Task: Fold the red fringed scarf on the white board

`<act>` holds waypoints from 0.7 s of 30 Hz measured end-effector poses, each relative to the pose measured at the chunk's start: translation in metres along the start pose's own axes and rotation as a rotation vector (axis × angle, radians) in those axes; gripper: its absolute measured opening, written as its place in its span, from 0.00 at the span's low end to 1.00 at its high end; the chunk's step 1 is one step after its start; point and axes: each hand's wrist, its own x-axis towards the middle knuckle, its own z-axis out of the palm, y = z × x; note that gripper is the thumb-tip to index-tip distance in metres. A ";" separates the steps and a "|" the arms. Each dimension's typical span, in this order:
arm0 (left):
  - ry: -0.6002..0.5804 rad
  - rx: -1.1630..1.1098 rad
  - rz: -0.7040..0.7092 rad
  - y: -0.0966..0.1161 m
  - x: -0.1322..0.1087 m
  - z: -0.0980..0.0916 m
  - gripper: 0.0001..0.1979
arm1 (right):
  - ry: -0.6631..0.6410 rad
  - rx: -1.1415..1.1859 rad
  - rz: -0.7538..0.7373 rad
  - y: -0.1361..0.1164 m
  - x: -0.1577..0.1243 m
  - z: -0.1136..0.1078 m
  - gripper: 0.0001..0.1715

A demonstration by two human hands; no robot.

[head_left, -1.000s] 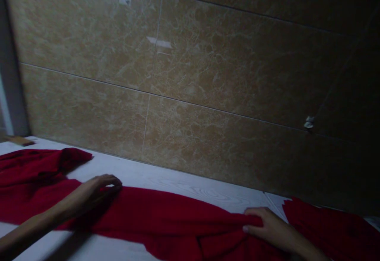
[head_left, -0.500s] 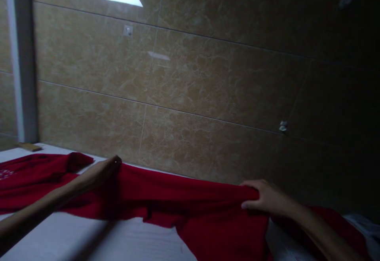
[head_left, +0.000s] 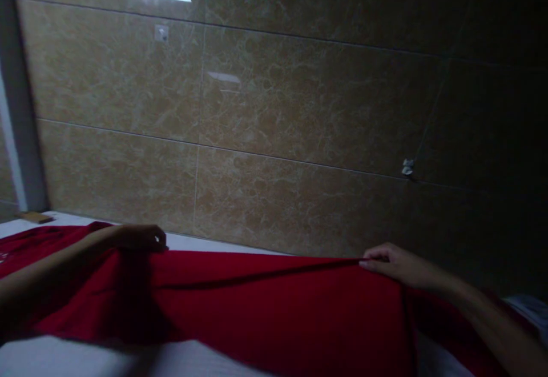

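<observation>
A long, smooth piece of red fabric (head_left: pixel 278 303) lies spread along the white, flat surface (head_left: pixel 188 360), its upper edge running near the surface's far edge. The right hand (head_left: pixel 405 267) pinches that fabric edge between thumb and fingers, towards the surface's right end. The left hand (head_left: pixel 139 236) is at the same edge, towards the surface's left end, fingers curled; whether they grip the fabric or only touch it, I cannot tell. Handling this well calls for equal tension between the two hands, with the upper edge straight and parallel to the surface's far edge. A dark, slanting crease (head_left: pixel 257 276) runs from the right fingers towards the left, so a light outward pull should smooth it better than pressing down. The fabric looks soft and would probably pucker if one hand drew harder. The left forearm crosses bunched red fabric (head_left: pixel 47 237) at the surface's left end; lifting it slightly would avoid dragging that part.
</observation>
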 end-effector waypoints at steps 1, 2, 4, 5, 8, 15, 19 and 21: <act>-0.023 0.032 -0.029 0.003 0.006 0.008 0.20 | 0.055 -0.021 0.004 0.011 0.013 0.009 0.32; -0.040 0.050 -0.060 0.008 0.011 0.016 0.20 | 0.110 -0.037 0.010 0.023 0.026 0.021 0.33; 0.013 0.065 -0.090 0.017 0.018 0.034 0.21 | 0.176 -0.044 0.034 0.047 0.051 0.048 0.32; 0.030 0.067 -0.097 0.021 0.019 0.042 0.21 | 0.190 -0.039 0.052 0.059 0.060 0.063 0.32; 0.070 0.060 -0.072 0.027 0.003 0.060 0.21 | 0.157 0.003 0.088 0.098 0.073 0.101 0.30; -0.045 -0.128 0.103 0.024 -0.083 0.059 0.17 | 0.010 0.248 0.212 0.184 0.056 0.122 0.32; -0.116 -0.068 0.152 0.031 -0.098 0.064 0.18 | 0.112 0.177 0.217 0.172 0.054 0.118 0.31; -0.086 0.031 0.108 0.030 -0.094 0.070 0.19 | 0.198 0.163 0.209 0.151 0.054 0.116 0.33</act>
